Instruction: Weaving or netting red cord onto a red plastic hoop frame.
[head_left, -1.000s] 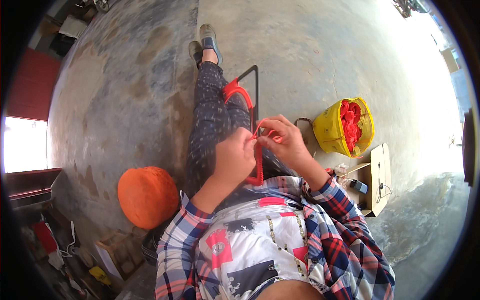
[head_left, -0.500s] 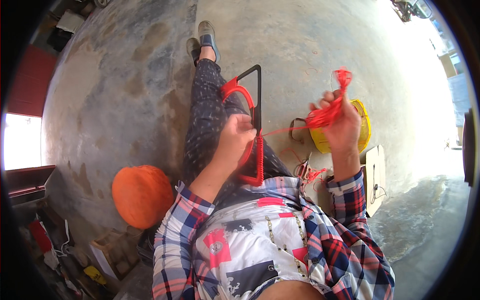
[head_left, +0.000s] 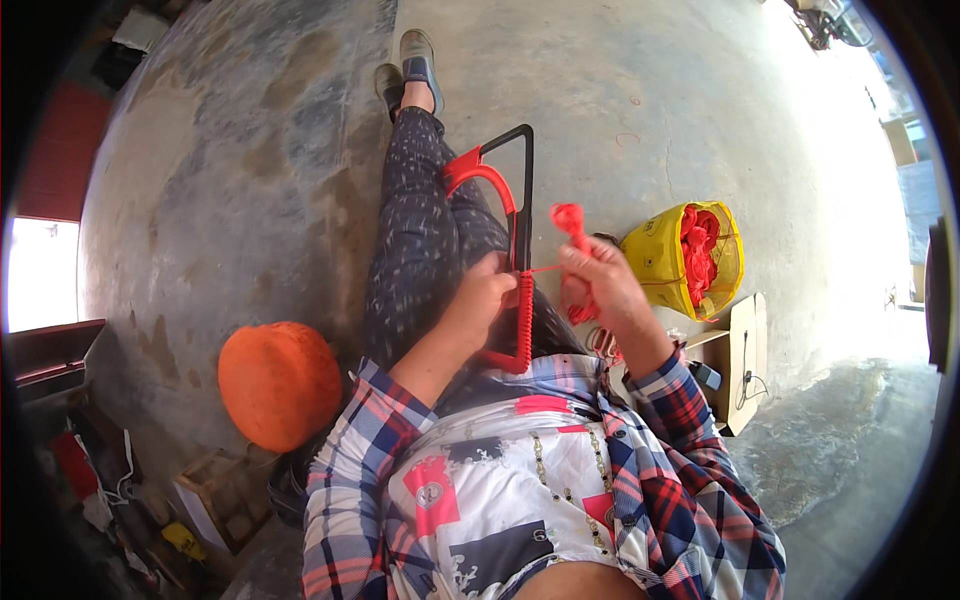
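A black and red frame (head_left: 527,170) lies across my lap, its near part wound tightly with red cord (head_left: 526,325). My left hand (head_left: 484,298) is closed on the frame's side, at the upper end of the winding. To the right, my right hand (head_left: 608,283) grips a bundle of loose red cord (head_left: 567,218), slightly blurred. A short strand runs from that bundle to the frame beside my left fingers. Scissors (head_left: 603,343) with red handles lie partly hidden below my right wrist.
On the right stands a yellow bag (head_left: 652,255) holding red cord bundles (head_left: 699,250), with an open cardboard box (head_left: 743,350) near it. A round orange object (head_left: 280,386) sits on the concrete floor to the left. Behind it is a wooden crate (head_left: 215,497).
My right hand has come left and down with the cord bundle, close to the frame. The strand between them is shorter. My left hand stays on the frame.
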